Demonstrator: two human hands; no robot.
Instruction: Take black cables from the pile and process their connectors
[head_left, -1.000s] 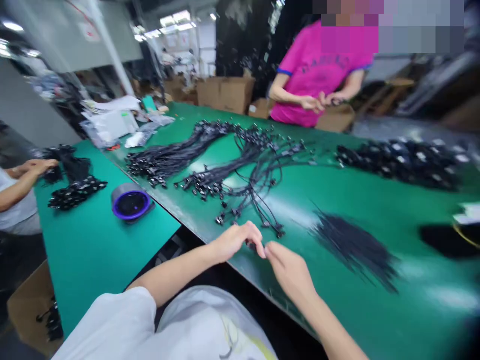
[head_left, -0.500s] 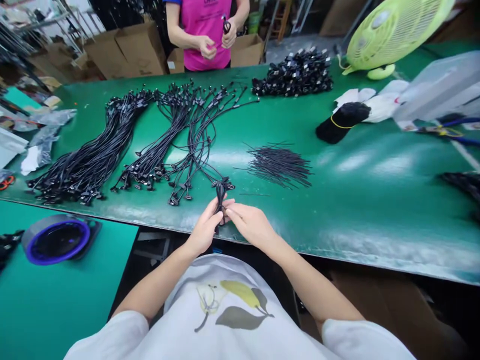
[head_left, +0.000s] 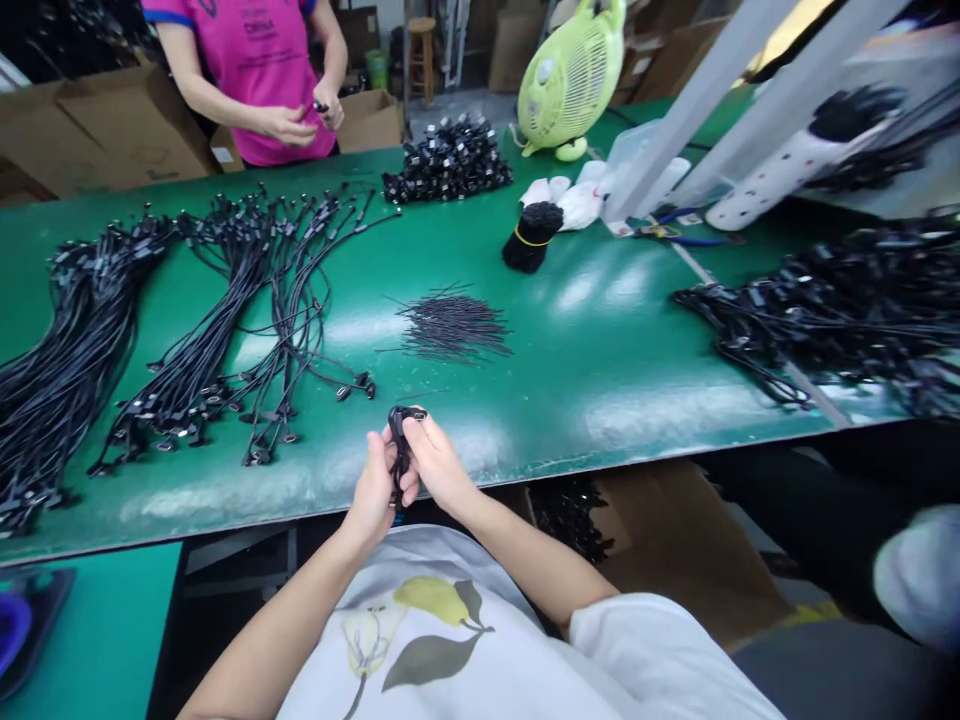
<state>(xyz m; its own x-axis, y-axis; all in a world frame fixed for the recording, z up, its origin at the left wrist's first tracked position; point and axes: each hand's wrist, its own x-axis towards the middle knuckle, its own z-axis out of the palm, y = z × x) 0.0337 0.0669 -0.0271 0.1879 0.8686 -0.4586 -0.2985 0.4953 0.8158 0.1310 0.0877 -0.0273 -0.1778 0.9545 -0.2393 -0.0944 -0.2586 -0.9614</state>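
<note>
A short black cable [head_left: 400, 455], folded into a bundle with a plug end on top, is held upright in front of my body at the table's front edge. My left hand [head_left: 373, 485] wraps its lower part from the left. From the right, my right hand [head_left: 436, 462] pinches it near the plug. Just beyond my hands lies a loose pile of thin black ties [head_left: 457, 325]. Loose unbundled black cables [head_left: 289, 330] with connectors are spread to the left of that pile.
More cables lie in a sheaf [head_left: 90, 320] at far left. Bundled cables are heaped at the back [head_left: 448, 160] and at right [head_left: 847, 310]. A banded black bunch [head_left: 532, 238] stands before a green fan [head_left: 571, 80]. A co-worker in a pink shirt [head_left: 259, 75] works across the table.
My view has swung to the right, bringing the right-hand cable heap into sight. The fingers of my right hand have moved up the folded cable towards its plug.
</note>
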